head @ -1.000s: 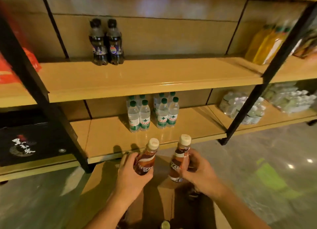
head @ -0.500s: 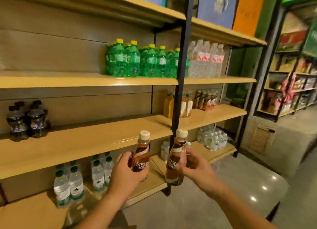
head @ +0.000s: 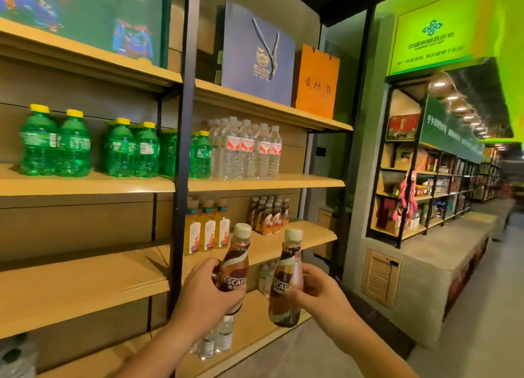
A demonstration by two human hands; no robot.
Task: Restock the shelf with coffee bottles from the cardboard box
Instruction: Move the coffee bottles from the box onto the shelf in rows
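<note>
One coffee bottle (head: pixel 233 267) is gripped in the left hand (head: pixel 208 295) and another (head: pixel 285 284) in the right hand (head: pixel 320 295), neither yet placed beside the shelved group (head: pixel 269 214).

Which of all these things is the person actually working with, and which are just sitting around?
In use:
left hand with a coffee bottle
right hand with a second coffee bottle
coffee bottles on the shelf

Just there:
green bottles
water bottles
juice bottles
gift bags
</note>
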